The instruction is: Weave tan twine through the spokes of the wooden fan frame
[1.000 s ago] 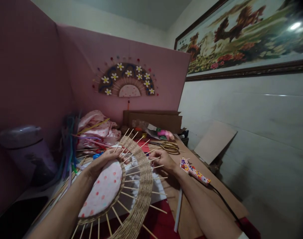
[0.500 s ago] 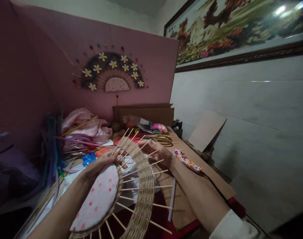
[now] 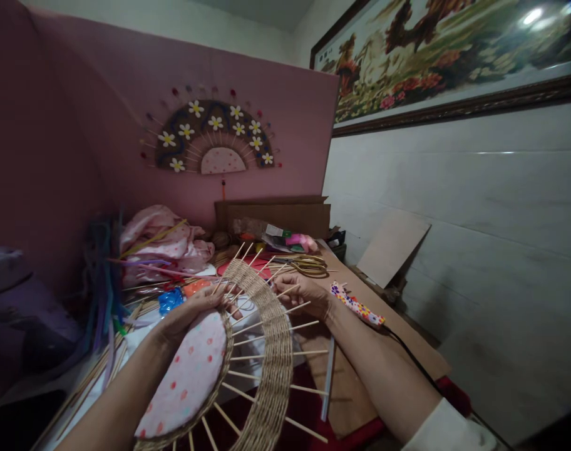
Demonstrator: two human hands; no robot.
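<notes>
A half-round woven fan [image 3: 277,351] of brown twine on thin wooden sticks is tilted in front of me. Its inner half-disc [image 3: 185,376] is covered in pink cloth with red dots. My left hand [image 3: 203,307] is closed on the fan's upper inner part, thumb and fingers around the sticks and disc edge. Beside the band's outer edge is my right hand [image 3: 304,293], its fingers bent together near the stick ends. Whatever lies between those fingertips is too small or hidden to make out.
Gold-handled scissors [image 3: 308,266] lie behind my right hand, and a flower-patterned glue gun [image 3: 355,304] with a black cord sits on the brown board [image 3: 393,341]. Pink cloth [image 3: 163,241] is heaped at the left. A finished flowered fan [image 3: 215,134] hangs on the pink panel.
My right hand has drawn slightly right and down, away from the band's outer edge. My left hand keeps its hold on the fan. The whole view has shifted a little.
</notes>
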